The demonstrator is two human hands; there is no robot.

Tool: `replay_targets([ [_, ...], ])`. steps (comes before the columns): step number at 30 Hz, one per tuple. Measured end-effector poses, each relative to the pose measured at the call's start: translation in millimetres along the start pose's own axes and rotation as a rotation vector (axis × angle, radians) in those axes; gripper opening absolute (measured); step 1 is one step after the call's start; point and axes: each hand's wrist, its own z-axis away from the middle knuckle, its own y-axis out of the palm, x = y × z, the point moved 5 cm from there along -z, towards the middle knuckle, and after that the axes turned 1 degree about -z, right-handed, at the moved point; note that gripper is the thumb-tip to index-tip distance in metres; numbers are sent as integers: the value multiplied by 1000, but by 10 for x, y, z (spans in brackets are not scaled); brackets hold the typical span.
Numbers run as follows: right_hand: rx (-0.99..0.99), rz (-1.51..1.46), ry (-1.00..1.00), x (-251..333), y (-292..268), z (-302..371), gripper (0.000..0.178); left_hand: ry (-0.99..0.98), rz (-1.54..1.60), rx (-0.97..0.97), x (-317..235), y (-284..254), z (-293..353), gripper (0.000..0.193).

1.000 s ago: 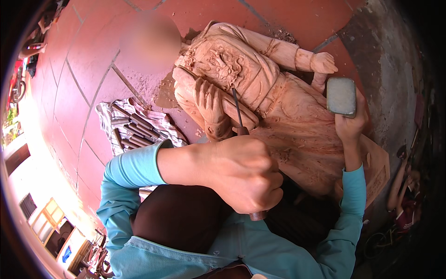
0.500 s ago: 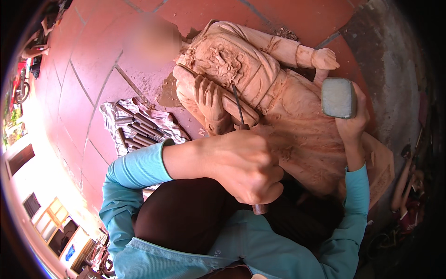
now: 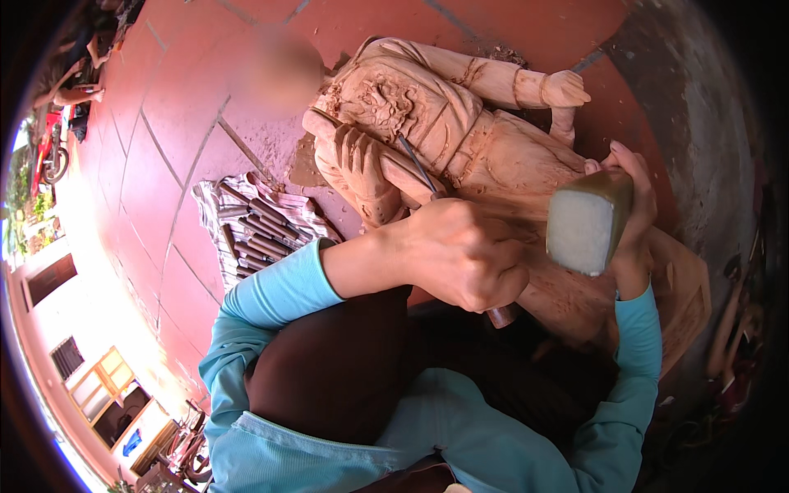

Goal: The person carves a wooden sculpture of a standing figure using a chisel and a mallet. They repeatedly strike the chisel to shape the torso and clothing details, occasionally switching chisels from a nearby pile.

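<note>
A large carved wooden figure (image 3: 526,152) in a robe lies on its back before me, with a raised, swirling relief on its chest. My left hand (image 3: 464,255) is closed round the handle of a chisel (image 3: 420,170), whose thin metal blade slants up to the left and meets the wood just below that relief. The handle's butt pokes out under my fist. To the right, my right hand (image 3: 639,201) grips a mallet (image 3: 580,232), a squarish block with a pale, worn face. The mallet is apart from the chisel's butt. Its handle is hidden.
On the left, a striped cloth (image 3: 212,205) on the red tiled floor (image 3: 156,189) bears several dark-handled carving tools (image 3: 265,234). Wood chips (image 3: 509,57) lie past the figure's shoulder. Another person's limbs (image 3: 82,94) show at the far left edge.
The mallet has come down and left, its face tilting toward the chisel's butt. My left hand has risen a little rightward, and the chisel leans more. The view has shifted slightly.
</note>
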Motion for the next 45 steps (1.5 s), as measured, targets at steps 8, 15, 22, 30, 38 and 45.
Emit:
replay_targets([
  [8, -129, -56, -353, 143, -114, -3, 56, -56, -126, -63, -146, -109, -203, 23],
  [15, -127, -76, -265, 66, -74, 19, 50, -119, 33, 60, -106, 12, -121, 24],
  [22, -120, -94, -155, 3, -64, 53, 50, -131, 39, 55, -82, -35, -126, 25],
  [30, -122, -79, -188, 26, -40, 31, 51, -143, 32, 31, -65, -75, -91, 27],
  [38, -52, -40, -238, 57, -26, 34, 52, -123, 163, -40, -57, -127, -76, 26],
  [45, -77, -33, -269, 45, -78, 73, 54, -116, 104, -9, 28, -40, -91, 19],
])
